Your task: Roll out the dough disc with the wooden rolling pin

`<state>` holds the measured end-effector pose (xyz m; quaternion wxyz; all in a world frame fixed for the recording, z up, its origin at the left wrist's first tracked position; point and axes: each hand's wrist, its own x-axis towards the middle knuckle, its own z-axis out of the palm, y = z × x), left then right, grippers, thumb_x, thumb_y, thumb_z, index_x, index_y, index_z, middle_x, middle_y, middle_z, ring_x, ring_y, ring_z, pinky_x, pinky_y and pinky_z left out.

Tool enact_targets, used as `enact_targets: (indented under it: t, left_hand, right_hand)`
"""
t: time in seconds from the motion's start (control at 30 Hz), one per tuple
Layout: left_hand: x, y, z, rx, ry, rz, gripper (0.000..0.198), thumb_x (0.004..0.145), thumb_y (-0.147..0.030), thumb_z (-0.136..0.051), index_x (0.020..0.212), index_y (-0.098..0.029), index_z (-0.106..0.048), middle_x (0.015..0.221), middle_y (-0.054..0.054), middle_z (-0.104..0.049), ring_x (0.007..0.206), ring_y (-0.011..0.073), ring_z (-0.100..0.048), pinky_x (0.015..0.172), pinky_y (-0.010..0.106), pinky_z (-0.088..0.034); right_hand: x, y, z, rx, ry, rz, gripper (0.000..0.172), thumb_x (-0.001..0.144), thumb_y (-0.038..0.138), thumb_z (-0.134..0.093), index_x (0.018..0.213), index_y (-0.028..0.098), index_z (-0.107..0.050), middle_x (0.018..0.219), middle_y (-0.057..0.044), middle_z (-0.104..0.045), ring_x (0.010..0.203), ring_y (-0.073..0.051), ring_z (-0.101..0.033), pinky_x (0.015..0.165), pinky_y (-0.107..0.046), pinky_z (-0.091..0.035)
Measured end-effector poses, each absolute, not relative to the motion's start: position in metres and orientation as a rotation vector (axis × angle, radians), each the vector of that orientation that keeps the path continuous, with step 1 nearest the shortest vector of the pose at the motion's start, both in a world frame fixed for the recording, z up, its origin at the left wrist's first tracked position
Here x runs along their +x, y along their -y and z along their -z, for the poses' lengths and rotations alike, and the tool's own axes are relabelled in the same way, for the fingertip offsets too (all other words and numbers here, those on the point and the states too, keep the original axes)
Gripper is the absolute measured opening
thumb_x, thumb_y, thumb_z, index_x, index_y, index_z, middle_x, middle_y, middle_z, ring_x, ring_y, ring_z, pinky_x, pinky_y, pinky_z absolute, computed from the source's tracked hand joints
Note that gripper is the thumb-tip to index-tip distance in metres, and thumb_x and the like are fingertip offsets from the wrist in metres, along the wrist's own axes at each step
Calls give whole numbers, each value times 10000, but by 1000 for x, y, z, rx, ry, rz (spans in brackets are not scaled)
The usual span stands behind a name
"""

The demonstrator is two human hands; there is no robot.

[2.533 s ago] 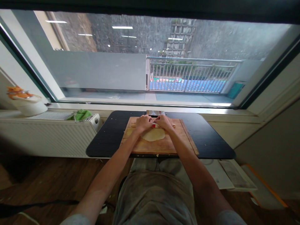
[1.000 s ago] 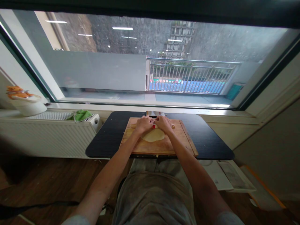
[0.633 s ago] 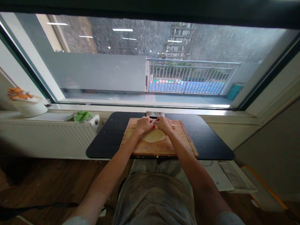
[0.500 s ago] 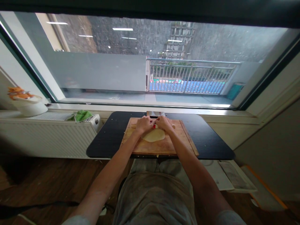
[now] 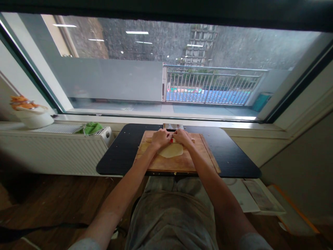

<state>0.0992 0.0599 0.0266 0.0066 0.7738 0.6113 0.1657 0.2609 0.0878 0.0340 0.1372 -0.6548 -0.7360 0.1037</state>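
A flat, pale sheet of dough (image 5: 171, 150) lies on a wooden cutting board (image 5: 179, 164), just on the near side of my hands. My left hand (image 5: 160, 137) and my right hand (image 5: 182, 136) are side by side at the board's far part, closed over what looks like a wooden rolling pin (image 5: 193, 140). Its ends stick out past both hands, and most of its length is covered. Between the hands shows a small red patch (image 5: 171, 140), too small to make out.
The board rests on a black table (image 5: 234, 159) against the window sill. A small picture-like box (image 5: 173, 126) stands at its back edge. To the left, a white radiator (image 5: 65, 149) carries a green cloth (image 5: 92, 128) and a white pot-like object (image 5: 33, 117).
Almost nothing differs. Both hands keep their place on the rolling pin, and the dough sheet looks the same; the view has shifted very slightly.
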Motion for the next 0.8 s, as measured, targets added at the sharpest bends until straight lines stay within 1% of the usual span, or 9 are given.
enact_targets:
  t: [0.13,0.3,0.57,0.67,0.8]
  left_hand:
    - [101,-59,-25,2366,-1968,-559,452,1105,-462,-494,1188,-264,-892,1217,124,-833,1128,276,-764,942,340,-566]
    - [100,-57,-26,2338,-1984,-579,455,1101,-460,-496,1116,-241,-895,1183,131,-849,1107,278,-785,918,338,-560]
    - [100,-57,-26,2370,-1964,-570,467,1113,-441,-480,1086,-209,-884,1214,142,-838,1128,276,-779,949,343,-563]
    - [101,-57,-24,2369,-1977,-580,478,1123,-448,-471,1084,-195,-875,1219,148,-835,1121,267,-780,948,331,-560]
    - [102,-58,-22,2329,-2042,-616,465,1125,-408,-462,1105,-168,-860,1197,159,-837,1079,266,-792,922,329,-561]
  right_hand:
    - [260,-84,-35,-1889,2114,-297,335,1025,429,-621,1086,238,-889,1080,-119,-862,1048,-275,-783,853,-289,-491]
    - [261,-86,-35,-1882,2094,-306,327,999,395,-642,1185,268,-879,1155,-98,-860,1079,-269,-775,857,-285,-490]
    - [261,-96,-32,-1909,2054,-374,304,972,389,-644,1110,271,-888,1079,-84,-859,1010,-262,-780,809,-283,-489]
    - [262,-97,-32,-1913,2050,-391,297,971,380,-644,1076,247,-888,1046,-90,-854,978,-252,-775,805,-280,-487]
    - [262,-96,-32,-1907,2047,-397,290,978,369,-643,1084,241,-879,1062,-93,-851,999,-246,-767,812,-274,-483]
